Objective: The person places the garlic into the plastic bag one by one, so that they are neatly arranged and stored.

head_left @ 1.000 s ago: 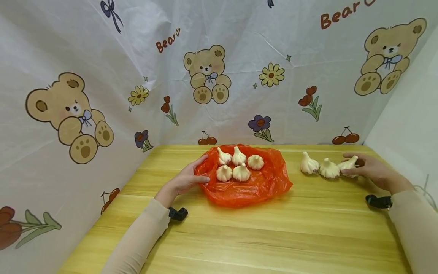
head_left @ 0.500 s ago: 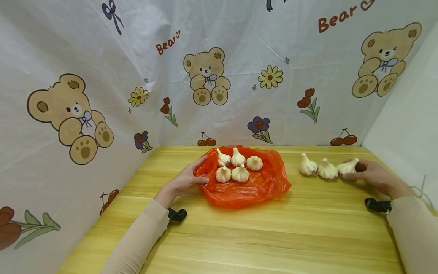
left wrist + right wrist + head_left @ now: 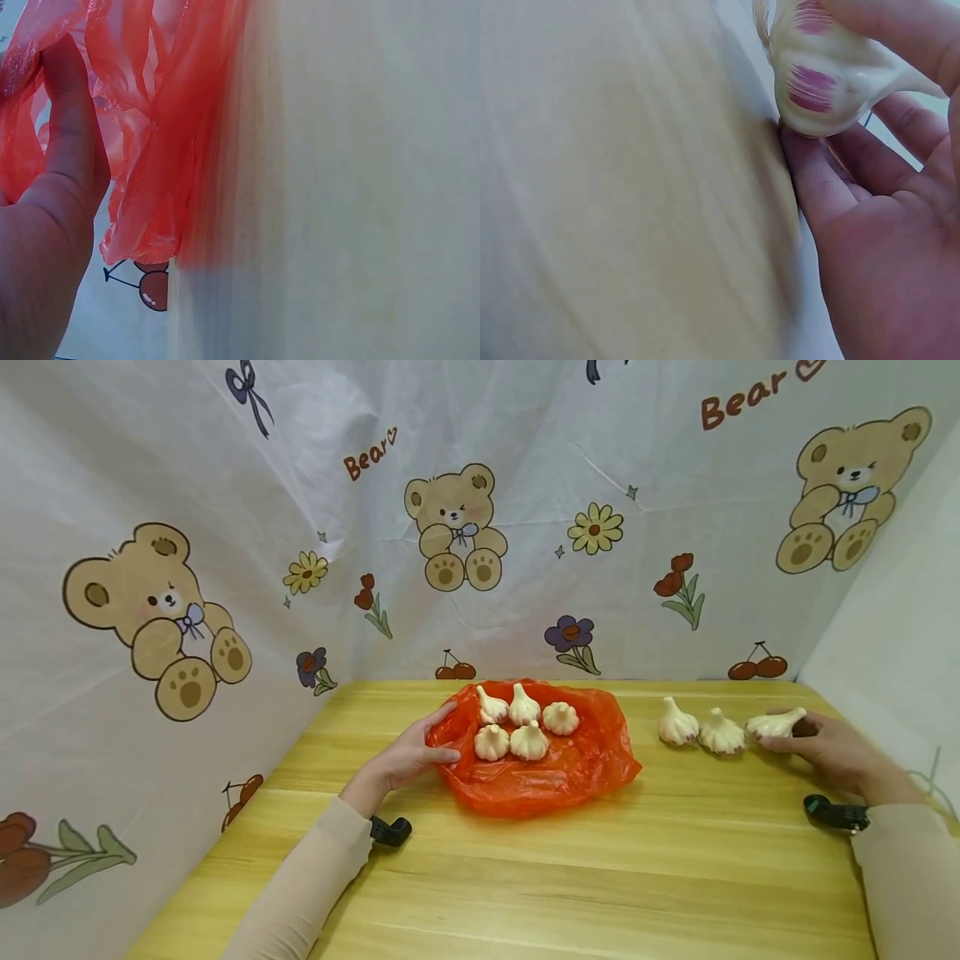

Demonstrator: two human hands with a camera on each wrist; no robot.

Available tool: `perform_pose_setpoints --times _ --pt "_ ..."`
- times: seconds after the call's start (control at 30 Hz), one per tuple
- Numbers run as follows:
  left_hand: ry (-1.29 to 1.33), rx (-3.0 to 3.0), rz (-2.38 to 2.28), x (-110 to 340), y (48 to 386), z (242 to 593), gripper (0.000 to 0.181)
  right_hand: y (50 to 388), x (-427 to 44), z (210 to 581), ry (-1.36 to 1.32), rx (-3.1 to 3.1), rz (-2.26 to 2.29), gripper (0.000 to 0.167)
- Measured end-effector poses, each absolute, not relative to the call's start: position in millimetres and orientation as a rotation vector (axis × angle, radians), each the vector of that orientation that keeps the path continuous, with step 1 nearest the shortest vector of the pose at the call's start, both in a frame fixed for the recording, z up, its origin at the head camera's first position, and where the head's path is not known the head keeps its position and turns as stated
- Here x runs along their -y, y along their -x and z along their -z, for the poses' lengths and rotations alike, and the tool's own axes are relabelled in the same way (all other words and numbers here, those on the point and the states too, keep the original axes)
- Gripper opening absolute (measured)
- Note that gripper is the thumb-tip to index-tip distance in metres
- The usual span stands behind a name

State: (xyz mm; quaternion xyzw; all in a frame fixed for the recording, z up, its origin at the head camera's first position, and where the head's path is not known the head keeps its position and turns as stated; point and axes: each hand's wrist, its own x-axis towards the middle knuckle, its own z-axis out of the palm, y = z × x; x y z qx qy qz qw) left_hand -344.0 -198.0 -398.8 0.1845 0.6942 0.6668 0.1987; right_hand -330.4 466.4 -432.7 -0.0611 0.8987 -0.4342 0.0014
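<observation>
Several garlic bulbs [image 3: 529,742] lie inside an open red plastic bag [image 3: 555,781] on the table. At the bag's left side, the left hand [image 3: 405,753] holds its rim, thumb in front; the left wrist view shows the fingers against the red film [image 3: 176,142]. On the right, the right hand [image 3: 843,756] grips a garlic bulb [image 3: 775,724] lying tilted, its stem pointing right toward the palm. In the right wrist view that bulb [image 3: 832,82] sits between thumb and fingers. Left of it two bulbs [image 3: 677,723] [image 3: 722,732] stand side by side on the table.
The wooden table [image 3: 585,885] meets a white cloth [image 3: 525,610] printed with bears and flowers behind and at the left. A white wall [image 3: 900,643] rises at the right, with a thin cable [image 3: 932,777] near it. Black devices are strapped to both wrists.
The right hand has closed on the rightmost bulb and moved it slightly right, leaving a small gap to the middle bulb. The left hand and the bag look the same.
</observation>
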Motion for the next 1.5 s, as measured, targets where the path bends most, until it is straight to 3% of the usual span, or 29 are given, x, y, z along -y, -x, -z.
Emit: perform_pose_setpoints --times 0.37,0.67,1.5 --pt "-0.510 -1.944 -1.852 199 342 395 0.097 326 -467 421 0.167 -2.881 1.248 0.060" --pt "-0.506 -1.934 -1.864 199 342 396 0.098 329 -451 396 0.167 -2.867 1.274 0.072" --pt "-0.511 -1.910 -1.883 198 343 397 0.098 323 -354 327 0.513 -2.932 1.368 0.048"
